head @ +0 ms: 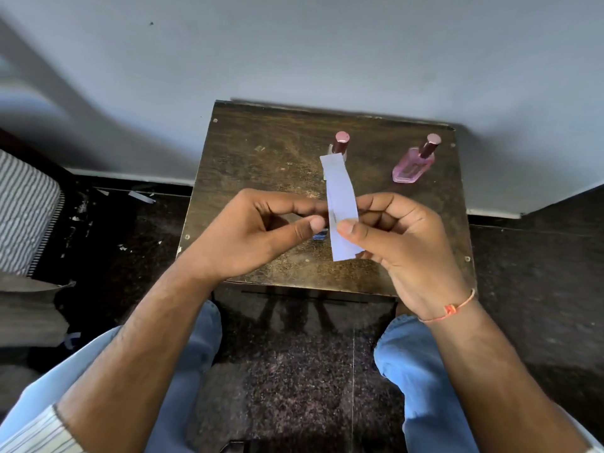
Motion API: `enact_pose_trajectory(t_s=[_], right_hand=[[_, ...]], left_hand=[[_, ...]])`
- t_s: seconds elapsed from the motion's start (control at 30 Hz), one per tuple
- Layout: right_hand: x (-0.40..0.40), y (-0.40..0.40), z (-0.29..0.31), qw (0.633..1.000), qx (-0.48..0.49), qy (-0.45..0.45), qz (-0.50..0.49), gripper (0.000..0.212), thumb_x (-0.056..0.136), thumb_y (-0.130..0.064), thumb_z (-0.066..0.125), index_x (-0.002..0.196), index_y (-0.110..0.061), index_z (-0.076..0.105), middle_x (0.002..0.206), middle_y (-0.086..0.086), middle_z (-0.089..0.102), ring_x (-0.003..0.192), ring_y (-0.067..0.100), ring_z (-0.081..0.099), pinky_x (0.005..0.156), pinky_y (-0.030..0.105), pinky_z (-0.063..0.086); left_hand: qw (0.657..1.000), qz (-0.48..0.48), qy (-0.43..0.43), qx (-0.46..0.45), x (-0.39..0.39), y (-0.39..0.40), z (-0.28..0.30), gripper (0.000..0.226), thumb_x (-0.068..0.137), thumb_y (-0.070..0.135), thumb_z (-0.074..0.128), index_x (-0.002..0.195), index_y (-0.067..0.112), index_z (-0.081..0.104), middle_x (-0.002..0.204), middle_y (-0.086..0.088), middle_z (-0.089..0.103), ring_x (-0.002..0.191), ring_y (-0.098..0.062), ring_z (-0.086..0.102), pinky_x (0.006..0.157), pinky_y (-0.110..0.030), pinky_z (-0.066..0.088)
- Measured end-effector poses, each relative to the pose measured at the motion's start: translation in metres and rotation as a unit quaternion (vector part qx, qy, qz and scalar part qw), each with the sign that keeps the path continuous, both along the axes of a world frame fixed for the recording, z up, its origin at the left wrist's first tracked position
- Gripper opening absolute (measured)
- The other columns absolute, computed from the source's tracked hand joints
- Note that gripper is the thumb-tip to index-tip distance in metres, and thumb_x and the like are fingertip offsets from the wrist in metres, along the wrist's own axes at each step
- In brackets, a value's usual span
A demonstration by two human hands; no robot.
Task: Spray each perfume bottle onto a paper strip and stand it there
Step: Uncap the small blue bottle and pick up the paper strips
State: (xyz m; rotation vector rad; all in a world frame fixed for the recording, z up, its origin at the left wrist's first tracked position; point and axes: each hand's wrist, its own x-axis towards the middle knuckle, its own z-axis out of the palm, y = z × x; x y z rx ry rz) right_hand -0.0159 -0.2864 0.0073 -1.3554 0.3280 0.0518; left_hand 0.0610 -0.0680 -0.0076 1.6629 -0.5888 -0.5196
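Note:
A white paper strip (340, 191) is pinched upright above the small wooden table (255, 158). My right hand (402, 243) holds its lower half between thumb and fingers. My left hand (248, 233) touches the strip's left edge with thumb and forefinger. A pink perfume bottle (412, 163) with a maroon cap stands at the table's back right. A second bottle (340, 146) with the same kind of cap stands at the back middle, its body mostly hidden behind the strip. A small blue object (320, 235) shows under my left thumb; I cannot tell what it is.
The table stands against a pale wall (294, 53). My knees in blue jeans (421, 380) flank its front edge. A striped cushion (23, 210) lies at the far left. Paper scraps (140, 197) lie on the dark speckled floor left of the table.

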Motion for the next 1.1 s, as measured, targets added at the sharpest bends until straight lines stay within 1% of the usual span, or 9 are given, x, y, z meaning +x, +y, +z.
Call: enact_pose_trajectory(t_s=[0.03, 0.1, 0.2, 0.27, 0.47, 0.7, 0.87, 1.03, 1.1], right_hand=[[0.000, 0.002, 0.000, 1.000, -0.004, -0.001, 0.004, 0.022, 0.077, -0.005, 0.085, 0.092, -0.019, 0.080, 0.074, -0.002, 0.076, 0.069, 0.013, 0.071, 0.057, 0.024, 0.056], [-0.001, 0.006, 0.001, 1.000, -0.009, 0.000, 0.011, 0.022, 0.081, -0.001, 0.083, 0.095, -0.016, 0.077, 0.077, -0.001, 0.078, 0.069, 0.012, 0.072, 0.057, 0.024, 0.057], [-0.003, 0.009, 0.004, 1.000, -0.022, -0.003, 0.019, 0.025, 0.075, -0.013, 0.086, 0.098, -0.016, 0.077, 0.087, 0.004, 0.081, 0.074, 0.015, 0.074, 0.058, 0.027, 0.058], [-0.003, 0.012, 0.005, 1.000, -0.022, -0.001, 0.018, 0.025, 0.073, -0.016, 0.085, 0.097, -0.017, 0.077, 0.087, 0.002, 0.080, 0.073, 0.013, 0.074, 0.058, 0.025, 0.058], [-0.004, 0.017, 0.007, 1.000, 0.018, 0.014, 0.017, 0.019, 0.070, -0.017, 0.085, 0.088, -0.024, 0.081, 0.084, 0.000, 0.079, 0.072, 0.014, 0.074, 0.056, 0.025, 0.057], [-0.005, 0.019, 0.012, 0.997, 0.056, 0.033, 0.039, 0.030, 0.065, -0.024, 0.094, 0.094, -0.027, 0.084, 0.091, 0.005, 0.081, 0.077, 0.022, 0.073, 0.061, 0.033, 0.059], [-0.004, 0.021, 0.012, 0.996, 0.060, 0.039, 0.045, 0.028, 0.065, -0.025, 0.093, 0.092, -0.027, 0.083, 0.088, 0.003, 0.079, 0.076, 0.025, 0.068, 0.066, 0.036, 0.050], [0.000, 0.021, 0.015, 0.995, 0.075, 0.040, 0.046, 0.027, 0.064, -0.026, 0.090, 0.090, -0.028, 0.084, 0.088, 0.002, 0.081, 0.077, 0.022, 0.071, 0.070, 0.036, 0.054], [0.002, 0.021, 0.015, 0.995, 0.084, 0.041, 0.046, 0.027, 0.064, -0.024, 0.089, 0.090, -0.027, 0.085, 0.088, 0.001, 0.081, 0.077, 0.018, 0.073, 0.068, 0.035, 0.056]], left_hand=[[1.000, -0.010, 0.001, 0.001, -0.001, -0.001, 0.002, 0.029, 0.100, -0.006, 0.066, 0.129, -0.007, 0.072, 0.096, 0.013, 0.080, 0.063, 0.018, 0.061, 0.064, -0.001, 0.047], [1.000, -0.019, 0.009, 0.003, -0.001, -0.002, 0.003, 0.025, 0.100, -0.006, 0.066, 0.124, -0.009, 0.074, 0.085, 0.011, 0.078, 0.059, 0.017, 0.058, 0.062, 0.000, 0.044], [0.999, -0.005, 0.039, 0.018, 0.000, -0.001, 0.006, 0.017, 0.101, 0.013, 0.071, 0.111, 0.011, 0.084, 0.060, -0.018, 0.058, 0.050, -0.012, 0.041, 0.048, -0.020, 0.033], [0.998, -0.003, 0.067, 0.021, 0.000, 0.000, 0.008, 0.015, 0.101, 0.014, 0.071, 0.107, 0.013, 0.084, 0.058, -0.015, 0.049, 0.049, -0.020, 0.035, 0.046, -0.023, 0.029], [0.992, 0.008, 0.122, 0.004, -0.002, 0.003, 0.004, 0.021, 0.096, 0.021, 0.072, 0.108, 0.007, 0.083, 0.053, 0.003, 0.050, 0.045, -0.013, 0.037, 0.043, -0.018, 0.031], [0.991, 0.013, 0.135, -0.019, -0.003, 0.004, 0.005, 0.017, 0.092, 0.020, 0.076, 0.104, 0.011, 0.085, 0.054, -0.004, 0.048, 0.045, -0.014, 0.030, 0.042, -0.019, 0.025], [0.992, -0.001, 0.123, -0.038, -0.005, 0.004, 0.002, 0.017, 0.093, 0.008, 0.075, 0.107, 0.010, 0.084, 0.059, 0.011, 0.065, 0.044, -0.006, 0.034, 0.044, -0.017, 0.029], [0.994, 0.003, 0.104, -0.042, -0.004, 0.004, 0.003, 0.030, 0.096, -0.011, 0.068, 0.125, -0.009, 0.071, 0.062, 0.015, 0.072, 0.046, 0.007, 0.050, 0.051, -0.006, 0.040], [0.993, 0.008, 0.108, -0.050, -0.004, 0.004, 0.005, 0.029, 0.095, -0.007, 0.069, 0.124, -0.008, 0.073, 0.060, 0.008, 0.073, 0.048, 0.006, 0.051, 0.050, -0.007, 0.041]])
